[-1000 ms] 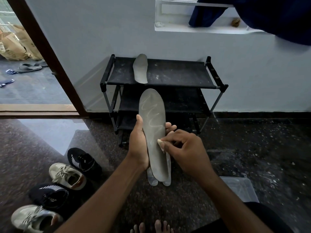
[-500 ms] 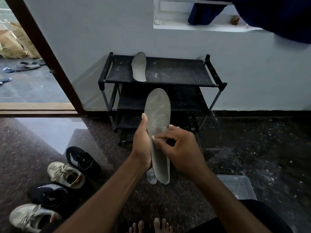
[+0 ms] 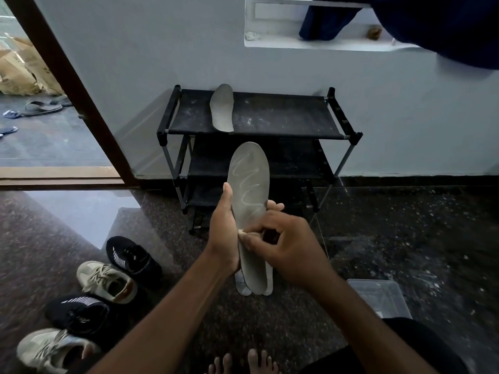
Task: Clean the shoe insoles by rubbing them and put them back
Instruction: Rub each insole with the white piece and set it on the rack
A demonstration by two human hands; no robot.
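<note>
At centre, a stack of insoles (image 3: 249, 184) is gripped by the left hand (image 3: 224, 236), while a small pale piece (image 3: 241, 233) is pinched against the front one by the right hand (image 3: 289, 249). Another insole (image 3: 222, 107) is laid on the shoe rack (image 3: 283, 120); refitting into the shoes (image 3: 108, 282) is judged outstanding.

black rack (image 3: 283, 120) by wall, clear box (image 3: 378, 296) nearby
</note>
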